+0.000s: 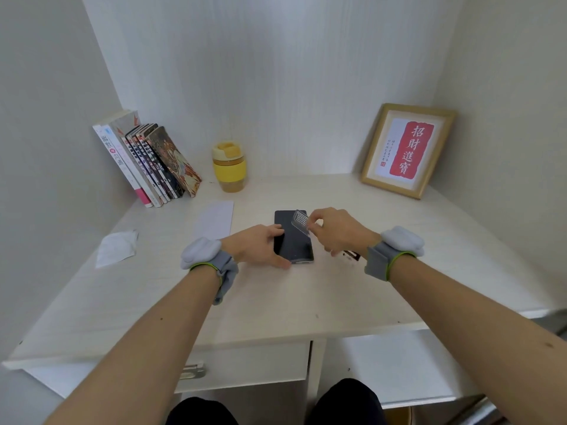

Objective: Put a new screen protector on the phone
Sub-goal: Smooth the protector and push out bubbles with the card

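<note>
A dark phone point(294, 245) lies screen up on the white desk point(276, 302), its long side running away from me. My left hand point(257, 245) holds the phone at its left edge, thumb at the near corner. My right hand point(333, 230) pinches a clear film point(299, 223) that curls up off the screen's far right part. A white flat sheet point(216, 223) lies on the desk to the left of the phone.
A crumpled white wipe point(116, 248) lies at the left. Several books point(150, 162) lean on the left wall, a yellow cup point(229, 167) stands behind the phone, and a framed picture point(406, 150) leans at back right. A small dark packet point(351, 256) lies under my right wrist.
</note>
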The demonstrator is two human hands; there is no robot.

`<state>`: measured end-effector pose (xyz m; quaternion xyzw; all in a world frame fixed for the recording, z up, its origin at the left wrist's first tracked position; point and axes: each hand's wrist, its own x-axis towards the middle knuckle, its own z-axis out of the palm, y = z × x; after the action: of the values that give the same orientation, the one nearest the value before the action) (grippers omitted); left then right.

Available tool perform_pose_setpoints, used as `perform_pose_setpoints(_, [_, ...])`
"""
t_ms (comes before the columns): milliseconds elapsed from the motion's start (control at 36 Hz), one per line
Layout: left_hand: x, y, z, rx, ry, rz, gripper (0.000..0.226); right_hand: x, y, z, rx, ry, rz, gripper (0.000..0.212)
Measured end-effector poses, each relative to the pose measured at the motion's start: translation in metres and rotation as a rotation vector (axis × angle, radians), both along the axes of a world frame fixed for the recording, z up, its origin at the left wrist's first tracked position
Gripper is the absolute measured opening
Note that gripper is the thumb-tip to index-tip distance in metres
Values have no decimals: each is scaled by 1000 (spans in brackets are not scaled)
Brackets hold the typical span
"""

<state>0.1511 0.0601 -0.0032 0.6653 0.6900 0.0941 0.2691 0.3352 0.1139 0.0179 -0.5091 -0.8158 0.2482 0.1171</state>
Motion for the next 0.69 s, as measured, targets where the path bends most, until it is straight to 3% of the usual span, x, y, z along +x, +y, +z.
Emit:
perform_pose_setpoints(306, [5,-5,0,55,161,-58,87,2,-13,-19,424,-307,171,27])
perform_pose_setpoints(611, [10,-8,-9,83,250,-8,89,7,-31,-32,514,-376,208,22])
perform_pose_setpoints(694, [8,-9,-9,82,246,-8,89,13,-27,-35,525,-357,239,29])
